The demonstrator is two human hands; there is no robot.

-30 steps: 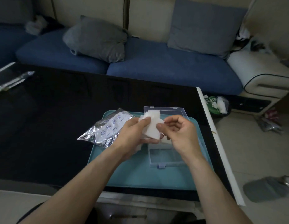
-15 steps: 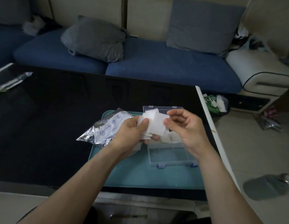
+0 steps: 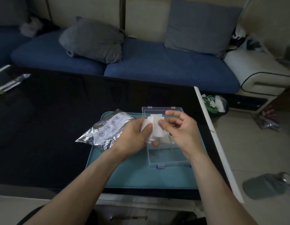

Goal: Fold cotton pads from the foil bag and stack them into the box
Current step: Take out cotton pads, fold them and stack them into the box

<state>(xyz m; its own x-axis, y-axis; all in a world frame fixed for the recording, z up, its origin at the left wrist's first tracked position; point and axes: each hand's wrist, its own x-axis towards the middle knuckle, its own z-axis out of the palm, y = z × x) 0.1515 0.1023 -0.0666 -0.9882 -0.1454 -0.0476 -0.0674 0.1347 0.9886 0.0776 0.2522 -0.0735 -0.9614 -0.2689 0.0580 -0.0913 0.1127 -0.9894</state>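
Held above the teal plastic tray [image 3: 124, 176]: small stack of white square cotton pads [image 3: 153, 127], gripped by left hand [image 3: 134, 135] with thumb curled over the front, pinched at 3 o'clock by right hand [image 3: 181, 129] between thumb and fingers. Directly beneath, open clear plastic box [image 3: 167, 155] with more white pads inside. At 9 o'clock from the hands, crumpled silver foil bag [image 3: 107, 130], half on the tray, half on the black glossy table [image 3: 43, 127].

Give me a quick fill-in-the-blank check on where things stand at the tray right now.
1. Both hands hold a stack of white ____ above the clear box.
2. The foil bag lies at the tray's ____ edge, partly over the black table.
3. The tray under the clear box is ____ in colour.
4. The clear box's lid is ____.

Missing words: cotton pads; left; teal; open
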